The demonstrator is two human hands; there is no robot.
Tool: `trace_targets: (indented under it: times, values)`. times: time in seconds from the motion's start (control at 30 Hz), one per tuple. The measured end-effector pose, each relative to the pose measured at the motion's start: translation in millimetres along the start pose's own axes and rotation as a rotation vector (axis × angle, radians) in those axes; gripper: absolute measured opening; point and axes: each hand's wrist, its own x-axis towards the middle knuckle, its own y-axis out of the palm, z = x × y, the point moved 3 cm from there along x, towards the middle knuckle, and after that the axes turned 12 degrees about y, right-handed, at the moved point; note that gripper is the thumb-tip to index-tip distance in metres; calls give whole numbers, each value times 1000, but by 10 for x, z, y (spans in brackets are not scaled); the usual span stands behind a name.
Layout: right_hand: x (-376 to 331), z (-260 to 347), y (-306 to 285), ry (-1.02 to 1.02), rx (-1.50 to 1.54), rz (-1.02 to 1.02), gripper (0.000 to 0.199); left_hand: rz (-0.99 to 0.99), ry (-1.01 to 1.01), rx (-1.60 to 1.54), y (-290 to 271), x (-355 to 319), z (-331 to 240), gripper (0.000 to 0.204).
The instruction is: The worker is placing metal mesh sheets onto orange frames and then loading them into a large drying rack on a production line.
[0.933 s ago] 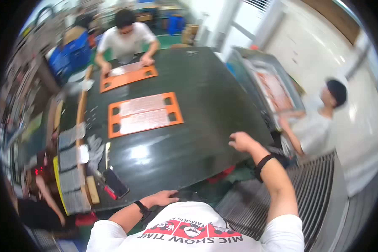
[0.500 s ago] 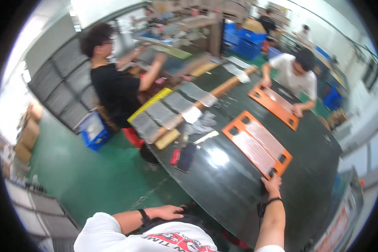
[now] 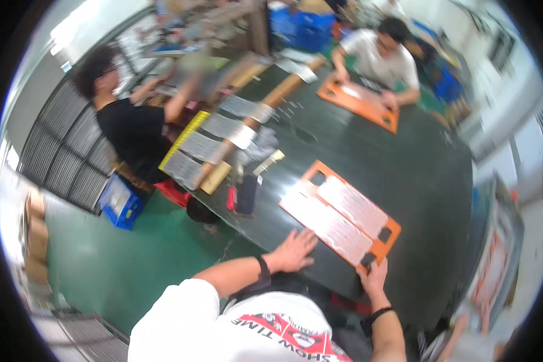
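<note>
Two orange boards: the near orange board (image 3: 378,248) bears two pale panels (image 3: 351,205); a co-worker's hands touch the far orange board (image 3: 357,108). Near one lies by the table (image 3: 425,187) edge, bare room rightward. Left hand (image 3: 294,248): fingers spread, empty, just beside it. Right hand (image 3: 374,274): fingers at its corner (I can't tell how tightly closed).

The head view is taken from the left camera of a side-by-side fisheye pair worn on the person's head. The lens faces forward and down across the dark surface (image 3: 428,181). The wearer's white shirt (image 3: 181,320) sits nearest, at the lower edge; the orange board (image 3: 377,248) lies mid-range; straight edges bend toward the circular rim.
</note>
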Motion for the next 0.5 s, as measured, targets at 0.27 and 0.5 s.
trace_targets:
  times: [0.27,0.5]
  values:
    - [-667,203,-329,161,-74,-80,51,105,-102,29,426,-3,208,80]
    - [-465,713,584,-49,23,-85,66,128,-92,119,318,0,50,79]
